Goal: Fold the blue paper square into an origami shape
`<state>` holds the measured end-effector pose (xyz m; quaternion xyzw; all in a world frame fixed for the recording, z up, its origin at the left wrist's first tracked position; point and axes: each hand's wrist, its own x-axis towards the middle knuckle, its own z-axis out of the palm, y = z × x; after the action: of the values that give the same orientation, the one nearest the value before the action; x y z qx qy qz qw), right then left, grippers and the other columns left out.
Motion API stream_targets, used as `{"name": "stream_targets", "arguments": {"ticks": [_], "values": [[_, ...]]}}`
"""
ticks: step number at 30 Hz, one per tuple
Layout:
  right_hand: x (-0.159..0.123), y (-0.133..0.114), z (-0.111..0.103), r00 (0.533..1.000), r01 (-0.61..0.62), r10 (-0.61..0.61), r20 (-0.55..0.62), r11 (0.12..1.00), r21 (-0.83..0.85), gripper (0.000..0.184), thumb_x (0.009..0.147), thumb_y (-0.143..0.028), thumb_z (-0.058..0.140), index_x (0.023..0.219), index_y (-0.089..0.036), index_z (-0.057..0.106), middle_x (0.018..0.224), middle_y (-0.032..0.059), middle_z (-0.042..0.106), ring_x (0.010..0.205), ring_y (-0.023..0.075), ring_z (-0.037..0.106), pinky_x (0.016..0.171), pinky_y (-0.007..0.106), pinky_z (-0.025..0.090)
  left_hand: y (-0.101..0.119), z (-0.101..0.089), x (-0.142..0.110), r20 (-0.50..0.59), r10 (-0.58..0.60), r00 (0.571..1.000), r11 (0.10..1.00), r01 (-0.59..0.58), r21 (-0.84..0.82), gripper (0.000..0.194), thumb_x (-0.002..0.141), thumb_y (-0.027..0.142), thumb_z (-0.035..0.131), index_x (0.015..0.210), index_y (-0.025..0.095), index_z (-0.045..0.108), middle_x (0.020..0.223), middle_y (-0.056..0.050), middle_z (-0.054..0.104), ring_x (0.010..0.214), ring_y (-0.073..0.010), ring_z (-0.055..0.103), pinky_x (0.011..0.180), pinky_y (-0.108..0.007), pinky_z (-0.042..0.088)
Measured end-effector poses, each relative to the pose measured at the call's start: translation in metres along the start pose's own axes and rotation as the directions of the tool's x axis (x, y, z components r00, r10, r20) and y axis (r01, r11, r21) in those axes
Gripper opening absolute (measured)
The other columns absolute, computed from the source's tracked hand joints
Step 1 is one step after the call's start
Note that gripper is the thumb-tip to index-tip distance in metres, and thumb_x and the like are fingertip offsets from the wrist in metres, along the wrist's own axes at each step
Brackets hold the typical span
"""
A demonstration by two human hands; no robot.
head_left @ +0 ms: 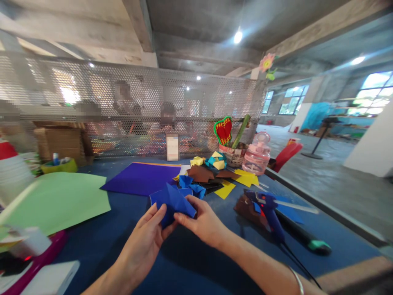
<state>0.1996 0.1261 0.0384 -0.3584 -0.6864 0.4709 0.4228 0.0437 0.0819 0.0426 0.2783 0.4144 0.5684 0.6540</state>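
Note:
A folded piece of blue paper (pixel 172 200) is held up over the blue table between both hands. My left hand (pixel 150 227) pinches its lower left side, thumb on the face toward me. On the right edge, my right hand (pixel 199 219) grips the same paper between thumb and fingers. Just behind it lie smaller folded blue paper pieces (pixel 198 190). Brown paper pieces (pixel 201 174) and yellow paper pieces (pixel 225 189) are scattered beyond those. A teal and yellow folded paper shape (pixel 216 160) sits at the back of the pile.
Purple sheets (pixel 138 179) and a light green sheet (pixel 61 200) cover the left side. At right lie a glue gun (pixel 270 213) with its cord and a green-and-black handled tool (pixel 307 237). A pink bottle (pixel 256 157) stands near a basket (pixel 233 155). A perforated screen (pixel 184 98) rises behind.

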Motion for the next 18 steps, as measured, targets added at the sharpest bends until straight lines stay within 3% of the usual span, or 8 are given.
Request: {"name": "stream_targets", "arguments": {"ticks": [6,13,18], "values": [[0.0026,0.0012,-0.006,0.997,-0.041,0.04,-0.059,0.999,-0.019,0.021,0.08,-0.037,0.069,0.091,-0.02,0.064,0.071,-0.0034,0.059,0.062,0.0127,0.051,0.064,0.027,0.045,0.0012,-0.0044,0.0018,0.023,-0.011,1.0,0.996,0.009,0.092,0.032,0.073,0.034,0.078,0.1,0.017,0.07,0.105,-0.005,0.07,0.088,-0.0141,0.064,0.074,-0.028,0.06],[0.0021,-0.002,-0.0058,0.999,-0.039,0.039,-0.025,0.999,0.01,0.018,0.078,-0.036,0.069,0.079,-0.018,0.066,0.073,-0.0024,0.06,0.064,0.0122,0.05,0.066,0.027,0.045,0.0056,-0.0027,0.0037,-0.023,0.061,0.998,0.993,-0.058,0.106,0.036,0.06,0.033,0.086,0.087,0.015,0.071,0.09,-0.002,0.069,0.078,-0.0099,0.061,0.073,-0.023,0.058],[0.0012,0.0017,-0.0014,0.998,-0.059,0.06,-0.02,0.996,0.06,0.021,0.076,-0.038,0.072,0.082,-0.018,0.066,0.069,-0.003,0.058,0.062,0.0116,0.048,0.063,0.026,0.044,0.0038,-0.004,0.0065,-0.025,0.125,0.992,0.987,-0.122,0.107,0.033,0.07,0.032,0.08,0.094,0.014,0.066,0.093,0.0,0.065,0.082,-0.0086,0.061,0.078,-0.025,0.057]]}}
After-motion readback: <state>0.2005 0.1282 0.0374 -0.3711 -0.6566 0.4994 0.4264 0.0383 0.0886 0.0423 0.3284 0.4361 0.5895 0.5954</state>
